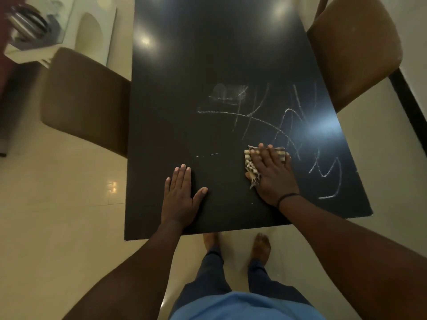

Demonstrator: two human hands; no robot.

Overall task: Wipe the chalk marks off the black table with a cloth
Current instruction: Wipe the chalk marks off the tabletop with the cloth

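The black table point(184, 77) stretches away from me. White chalk marks point(298, 125) cross its right half, with a smudged patch point(227, 92) farther back and a short faint line point(208, 155) near the middle. My right hand point(272, 174) lies flat, fingers straight, pressing a striped beige cloth point(250, 168) onto the table at the near end of the scribbles. The cloth shows at my fingertips and along the thumb side. My left hand point(181, 197) rests flat on the table near its front edge, fingers straight, holding nothing.
A brown upholstered chair point(83, 98) stands at the table's left side and another chair point(353, 47) at the right rear. A white cabinet with metal dishes point(30, 24) sits at the far left. My bare feet point(261, 247) stand on the cream tiled floor below the front edge.
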